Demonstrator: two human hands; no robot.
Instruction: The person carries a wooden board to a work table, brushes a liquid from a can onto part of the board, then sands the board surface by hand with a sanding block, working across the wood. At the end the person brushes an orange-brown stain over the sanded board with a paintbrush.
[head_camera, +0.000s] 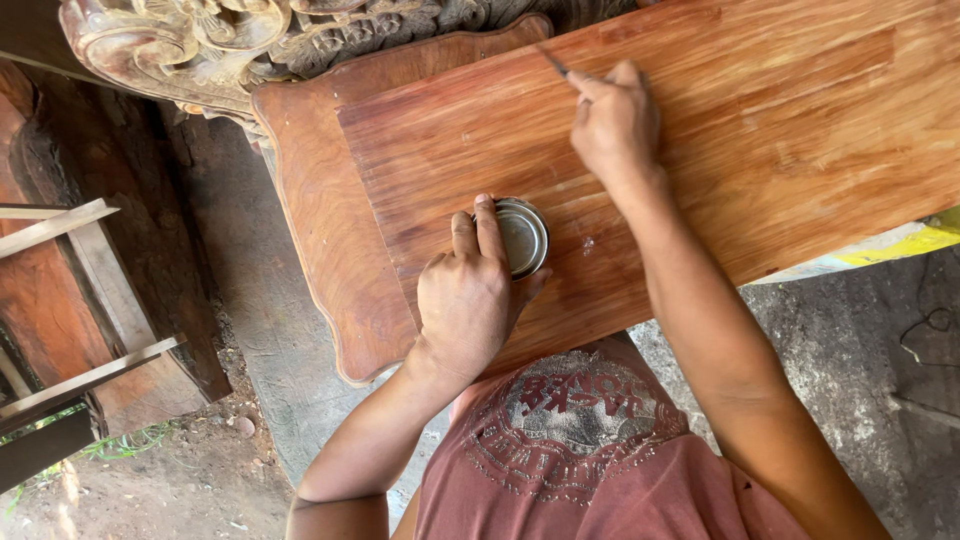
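Hands of one person work over a reddish-brown wooden panel (760, 150) that lies flat and fills most of the upper part of the view. The left hand (468, 295) is wrapped around a small round metal tin (524, 236), fingers curled over its left side and thumb on the near side; the tin stands upright on the panel, near the panel's near edge and toward its left end. The tin's open top shows a dull grey inside. The right hand (615, 120) is closed on a thin dark tool (553, 64), pinched between thumb and fingers, with the tool's tip touching the panel surface close to the far edge. Whether the tool is a brush or a blade cannot be told, since only a short dark tip shows. The two hands are well apart, the right one farther up the panel than the left. Under the panel's left end sits a second wooden piece with a scalloped edge (320, 250), and beyond it a carved scrollwork piece (200, 40) at the upper left corner. Bare ground (200, 470) lies below on the left, beside a slatted wooden frame (70, 300)
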